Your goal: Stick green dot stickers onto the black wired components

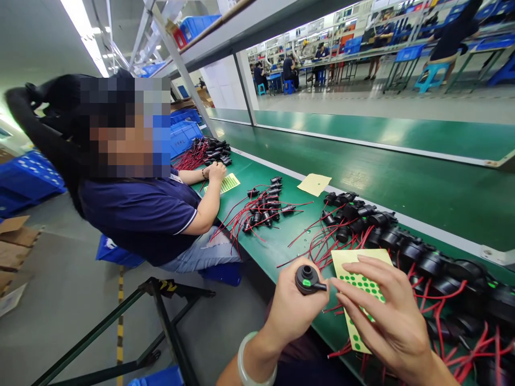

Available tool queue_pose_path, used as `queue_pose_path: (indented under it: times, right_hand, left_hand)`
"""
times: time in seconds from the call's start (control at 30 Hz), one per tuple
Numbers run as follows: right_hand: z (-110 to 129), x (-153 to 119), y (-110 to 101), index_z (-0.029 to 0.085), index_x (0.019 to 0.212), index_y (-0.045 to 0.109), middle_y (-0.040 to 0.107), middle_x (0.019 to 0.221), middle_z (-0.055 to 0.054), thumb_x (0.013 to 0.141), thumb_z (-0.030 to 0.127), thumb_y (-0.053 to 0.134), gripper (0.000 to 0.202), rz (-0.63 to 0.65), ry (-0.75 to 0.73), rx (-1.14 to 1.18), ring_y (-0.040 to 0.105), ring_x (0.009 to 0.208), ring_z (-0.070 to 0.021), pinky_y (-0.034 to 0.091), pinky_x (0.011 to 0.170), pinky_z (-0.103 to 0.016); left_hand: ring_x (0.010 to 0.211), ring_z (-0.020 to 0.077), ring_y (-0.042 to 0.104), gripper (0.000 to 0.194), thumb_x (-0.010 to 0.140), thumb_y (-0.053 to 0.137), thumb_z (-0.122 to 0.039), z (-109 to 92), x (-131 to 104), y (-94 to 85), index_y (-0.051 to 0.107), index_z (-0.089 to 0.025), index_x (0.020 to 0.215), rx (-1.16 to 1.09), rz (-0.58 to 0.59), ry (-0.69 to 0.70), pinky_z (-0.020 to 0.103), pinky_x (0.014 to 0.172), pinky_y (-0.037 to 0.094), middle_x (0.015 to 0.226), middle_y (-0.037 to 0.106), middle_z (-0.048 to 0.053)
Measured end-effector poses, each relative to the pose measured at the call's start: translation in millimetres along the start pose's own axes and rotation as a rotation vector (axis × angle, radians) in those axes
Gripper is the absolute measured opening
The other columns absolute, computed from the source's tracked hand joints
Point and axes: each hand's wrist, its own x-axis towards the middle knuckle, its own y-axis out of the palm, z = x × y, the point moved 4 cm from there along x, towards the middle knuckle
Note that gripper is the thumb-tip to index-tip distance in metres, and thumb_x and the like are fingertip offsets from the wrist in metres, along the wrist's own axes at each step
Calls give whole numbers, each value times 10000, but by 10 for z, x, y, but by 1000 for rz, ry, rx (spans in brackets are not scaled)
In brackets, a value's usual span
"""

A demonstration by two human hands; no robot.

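Observation:
My left hand (295, 308) is wrapped round a small black pump (306, 277), whose round end faces up and whose short spout points right. A green oval sticker sits on that end. My right hand (388, 316) is held over a pale yellow sheet of round green stickers (362, 280), its fingers stretched out and apart. Its fingertips are close to the pump's spout, and I see nothing held between them. Part of the sheet is hidden beneath this hand. Right of the hands lies a long pile of black pumps (414, 254) with red wires.
A co-worker (132, 214) sits at the left with both hands by another sticker sheet (229, 184). Between us lies a smaller pump pile (265, 206). A yellow paper (315, 184) lies near the bench's raised edge. A dark metal frame (161, 311) stands on the floor.

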Motion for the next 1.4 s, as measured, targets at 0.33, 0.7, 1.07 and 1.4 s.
queue_pose_path:
  times: [0.33, 0.7, 1.07, 1.4]
  right_hand:
    - [4, -50, 89, 122, 1532, 265, 559, 1389, -173, 897, 331, 649, 770, 264, -3, 51, 515, 1311, -280, 502, 1048, -427]
    - [26, 12, 155, 95, 1462, 349, 635, 1324, -154, 931, 202, 523, 569, 343, 13, 11, 620, 1216, -213, 558, 991, -334]
    - [-1520, 325, 92, 143, 1240, 555, 688, 1141, -175, 822, 496, 637, 552, 125, 594, -355, 657, 1059, -330, 545, 869, -471]
    - [-2313, 52, 363, 173, 1180, 589, 629, 1168, -82, 903, 524, 586, 446, 320, 763, -452, 608, 1060, -231, 484, 925, -464]
  left_hand:
    - [540, 110, 531, 466, 829, 634, -605, 239, -6, 137, 610, -143, 880, -635, 247, -219, 228, 508, 410, 692, 591, 25]
    - [1040, 274, 644, 620, 922, 444, -653, 404, -1, 163, 656, -147, 1211, -478, 298, -167, 421, 943, 503, 1062, 708, 135]
    - [725, 175, 605, 249, 918, 583, -403, 605, 138, -14, 643, -173, 845, 169, -9, 35, 265, 686, 492, 749, 643, 36]
    - [861, 166, 630, 600, 845, 625, -254, 1131, 215, 408, 389, -158, 1389, 123, 158, -221, 320, 799, 544, 1247, 588, 159]
